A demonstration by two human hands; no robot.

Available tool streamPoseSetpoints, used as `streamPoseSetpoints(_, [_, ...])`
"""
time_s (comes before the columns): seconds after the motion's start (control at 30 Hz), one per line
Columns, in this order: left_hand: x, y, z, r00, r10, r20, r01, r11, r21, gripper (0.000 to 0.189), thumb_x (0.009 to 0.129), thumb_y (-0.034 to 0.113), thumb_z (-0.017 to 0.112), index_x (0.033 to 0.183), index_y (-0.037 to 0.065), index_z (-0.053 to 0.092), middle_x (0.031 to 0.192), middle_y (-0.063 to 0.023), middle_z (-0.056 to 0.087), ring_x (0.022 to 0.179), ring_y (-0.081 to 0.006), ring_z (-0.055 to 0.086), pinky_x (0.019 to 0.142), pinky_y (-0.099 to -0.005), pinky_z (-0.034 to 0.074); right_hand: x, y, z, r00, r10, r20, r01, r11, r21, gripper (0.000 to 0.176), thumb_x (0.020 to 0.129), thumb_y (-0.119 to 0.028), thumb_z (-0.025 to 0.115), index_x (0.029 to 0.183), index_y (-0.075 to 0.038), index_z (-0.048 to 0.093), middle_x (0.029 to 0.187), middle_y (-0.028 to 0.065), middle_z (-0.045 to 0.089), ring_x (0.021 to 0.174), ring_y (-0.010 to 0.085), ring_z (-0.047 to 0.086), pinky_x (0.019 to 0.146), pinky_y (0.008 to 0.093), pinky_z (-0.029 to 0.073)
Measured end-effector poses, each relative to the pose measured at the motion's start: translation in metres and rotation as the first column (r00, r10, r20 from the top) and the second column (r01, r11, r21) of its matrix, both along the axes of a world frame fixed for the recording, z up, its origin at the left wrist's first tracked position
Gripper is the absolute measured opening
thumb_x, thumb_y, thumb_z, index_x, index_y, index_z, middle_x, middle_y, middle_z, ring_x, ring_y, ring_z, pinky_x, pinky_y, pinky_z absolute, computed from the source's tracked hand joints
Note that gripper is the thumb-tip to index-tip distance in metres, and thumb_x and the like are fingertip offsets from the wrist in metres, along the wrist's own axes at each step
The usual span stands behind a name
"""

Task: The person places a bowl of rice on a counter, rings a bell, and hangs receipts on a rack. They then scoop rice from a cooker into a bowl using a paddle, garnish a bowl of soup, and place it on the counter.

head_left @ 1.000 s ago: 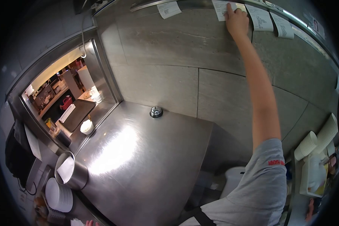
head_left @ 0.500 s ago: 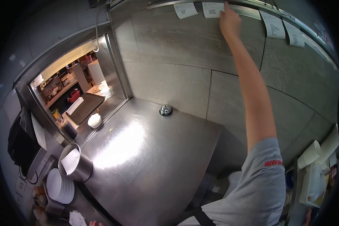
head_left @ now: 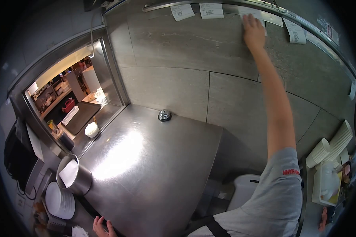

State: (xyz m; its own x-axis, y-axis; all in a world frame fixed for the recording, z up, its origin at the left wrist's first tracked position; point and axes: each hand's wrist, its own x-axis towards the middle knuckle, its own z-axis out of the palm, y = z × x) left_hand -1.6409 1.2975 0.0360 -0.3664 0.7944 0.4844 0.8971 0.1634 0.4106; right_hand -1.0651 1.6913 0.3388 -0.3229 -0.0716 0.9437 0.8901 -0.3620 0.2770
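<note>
My right hand (head_left: 254, 33) reaches high up the wall. Its fingers are stretched out and lie over a printed receipt (head_left: 261, 15) under the metal ticket rail (head_left: 273, 18), covering part of the slip. To the left of it hang two more receipts, one (head_left: 212, 11) nearer and one (head_left: 182, 12) further off. Another receipt (head_left: 295, 31) hangs to the right. Low at the bottom edge, my left hand (head_left: 103, 228) is partly in view beside the counter's edge, thumb and fingers apart, with nothing visible in it.
A call bell (head_left: 164, 115) stands on the steel counter (head_left: 166, 166) by the wall. At left are a metal pot (head_left: 83, 178), stacked white plates (head_left: 60, 200) and a pass window with a dark tray (head_left: 81, 117) and white bowl (head_left: 92, 129). Stacked cups (head_left: 318, 153) stand at right.
My right hand has moved right from the second receipt to the third, which now hangs further left along the rail. More of my left hand shows. The view has shifted slightly.
</note>
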Motion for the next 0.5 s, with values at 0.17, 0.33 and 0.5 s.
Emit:
streamPoseSetpoints(0.17, [0.018,-0.004,0.008,1.0,0.008,-0.007,-0.008,1.0,0.005,0.027,0.078,0.018,0.055,0.097,-0.001,0.054,0.107,-0.0179,0.05,0.1,-0.0317,0.045,0.086,-0.0375,0.035,-0.035,0.029,0.021,0.998,0.052,-0.037,-0.055,0.996,-0.068,0.042,0.069,-0.007,0.049,0.111,-0.009,0.048,0.116,0.009,0.046,0.098,0.0284,0.048,0.078,0.0377,0.042])
streamPoseSetpoints(0.33, [0.006,-0.028,-0.006,1.0,0.026,-0.003,-0.026,0.999,-0.028,0.027,0.079,0.018,0.054,0.097,-0.001,0.054,0.108,-0.0176,0.049,0.102,-0.0308,0.044,0.087,-0.037,0.033,-0.018,-0.025,0.026,0.977,0.161,-0.143,-0.136,0.977,0.165,0.038,0.069,-0.007,0.051,0.107,-0.008,0.051,0.11,0.0103,0.049,0.098,0.029,0.048,0.081,0.0392,0.04])
streamPoseSetpoints(0.5, [-0.004,-0.047,-0.003,0.986,0.113,0.125,-0.105,0.992,-0.066,0.028,0.078,0.018,0.054,0.098,-0.002,0.054,0.105,-0.0175,0.051,0.101,-0.031,0.045,0.088,-0.0373,0.033,0.082,-0.081,0.021,0.945,0.031,-0.325,0.082,0.942,0.327,0.034,0.069,-0.007,0.05,0.103,-0.012,0.054,0.111,0.0114,0.048,0.103,0.0284,0.044,0.085,0.0386,0.036])
